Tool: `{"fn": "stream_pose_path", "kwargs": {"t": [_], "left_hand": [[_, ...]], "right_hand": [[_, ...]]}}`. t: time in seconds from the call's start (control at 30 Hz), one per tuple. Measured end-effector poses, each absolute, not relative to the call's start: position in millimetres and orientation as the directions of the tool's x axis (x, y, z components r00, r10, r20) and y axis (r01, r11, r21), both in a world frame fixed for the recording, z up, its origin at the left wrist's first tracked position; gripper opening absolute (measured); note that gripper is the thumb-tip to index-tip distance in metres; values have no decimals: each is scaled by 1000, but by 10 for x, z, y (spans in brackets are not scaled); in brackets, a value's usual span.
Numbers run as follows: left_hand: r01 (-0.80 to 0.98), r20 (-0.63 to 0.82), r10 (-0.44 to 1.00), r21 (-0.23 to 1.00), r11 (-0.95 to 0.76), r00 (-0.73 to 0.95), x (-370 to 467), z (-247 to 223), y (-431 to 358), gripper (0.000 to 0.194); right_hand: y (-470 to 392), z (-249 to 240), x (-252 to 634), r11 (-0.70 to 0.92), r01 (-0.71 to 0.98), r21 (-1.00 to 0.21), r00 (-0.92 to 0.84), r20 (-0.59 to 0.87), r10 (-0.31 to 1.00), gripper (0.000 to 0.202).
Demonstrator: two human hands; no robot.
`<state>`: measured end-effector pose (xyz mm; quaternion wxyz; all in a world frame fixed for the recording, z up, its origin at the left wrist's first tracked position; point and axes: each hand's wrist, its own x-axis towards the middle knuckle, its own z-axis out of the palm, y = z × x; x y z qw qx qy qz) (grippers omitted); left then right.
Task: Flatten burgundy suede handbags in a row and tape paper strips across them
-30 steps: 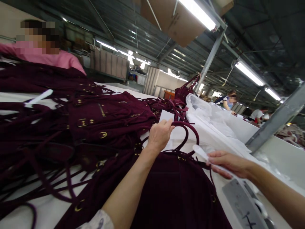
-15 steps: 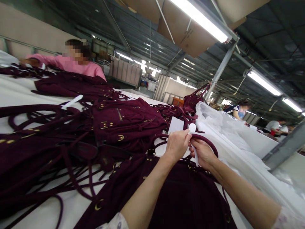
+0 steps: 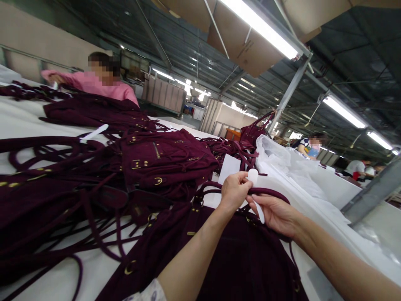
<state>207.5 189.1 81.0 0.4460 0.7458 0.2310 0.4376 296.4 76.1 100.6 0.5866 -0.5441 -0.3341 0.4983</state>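
A dark maroon bag (image 3: 232,255) lies in front of me, its curved handle (image 3: 272,192) standing up. At the top of that handle a white strip (image 3: 253,177) with rounded ends is bent round, one end up and the other hanging below. My left hand (image 3: 234,192) is closed, pinching the strip against the handle near its upper end. Just under the handle, my right hand (image 3: 278,212) has thumb and fingers closed on the lower part of the strip; its tail lies across the fingers. The exact contact between the fingertips is partly hidden.
More maroon bags (image 3: 169,156) with brass fittings and loose straps cover the white table (image 3: 94,271) to the left. A white card (image 3: 229,166) lies beyond my hands. White plastic sheeting (image 3: 282,163) is heaped right. A person in pink (image 3: 115,92) works across the table.
My right hand has shifted slightly right and down, and the strip's lower tail has swung with it. The handle sits lower. The person in pink has drawn an arm inward.
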Motion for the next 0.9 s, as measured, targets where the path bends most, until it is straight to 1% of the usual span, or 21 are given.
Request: {"fn": "stream_pose_path", "kwargs": {"t": [0.07, 0.1, 0.17, 0.27, 0.37, 0.43, 0.47, 0.53, 0.6, 0.67, 0.7, 0.73, 0.8, 0.83, 0.9], "left_hand": [[-31, 486, 709, 835, -550, 511, 2062, 819, 1848, 15], [-27, 509, 699, 817, -575, 502, 2056, 828, 1825, 13], [-29, 557, 678, 783, -622, 480, 2044, 852, 1783, 13], [-56, 620, 634, 733, -678, 462, 2023, 900, 1740, 15], [-53, 683, 592, 673, -738, 428, 1988, 955, 1722, 17], [-50, 711, 576, 646, -762, 403, 1960, 985, 1723, 17], [-52, 714, 575, 644, -763, 399, 1946, 997, 1729, 17], [-60, 707, 586, 657, -751, 397, 1925, 1011, 1749, 18], [-65, 696, 602, 673, -736, 391, 1911, 1015, 1772, 19], [-78, 696, 610, 681, -728, 380, 1906, 1010, 1790, 18], [-88, 698, 611, 683, -725, 374, 1907, 1006, 1794, 18], [-97, 700, 611, 683, -724, 369, 1910, 1002, 1796, 17], [-110, 703, 613, 685, -720, 361, 1922, 994, 1792, 16], [-116, 703, 616, 687, -718, 356, 1929, 990, 1788, 16], [-137, 708, 616, 687, -713, 344, 1942, 983, 1782, 13]], "right_hand": [[626, 1019, 2888, -141, -355, -924, 317, -261, 912, 16], [549, 1031, 2847, -164, -396, -904, 322, -304, 897, 15], [400, 1070, 2778, -186, -376, -908, 331, -319, 888, 16], [254, 1146, 2747, -165, -208, -964, 391, -237, 889, 25], [230, 1211, 2803, -77, 53, -996, 474, -43, 879, 33], [268, 1247, 2857, -15, 175, -984, 479, 71, 875, 33], [297, 1266, 2882, 18, 188, -982, 472, 107, 875, 31], [370, 1306, 2922, 92, 132, -987, 432, 141, 891, 28], [450, 1344, 2955, 167, 48, -985, 371, 173, 912, 34], [526, 1373, 2985, 190, 24, -981, 326, 187, 927, 42], [560, 1383, 2998, 180, 48, -982, 329, 186, 926, 41], [591, 1391, 3010, 167, 95, -981, 347, 190, 918, 36], [643, 1404, 3024, 144, 223, -964, 391, 224, 893, 24], [664, 1409, 3025, 136, 272, -952, 402, 241, 883, 23], [699, 1420, 3013, 119, 314, -942, 398, 244, 884, 26]]}}
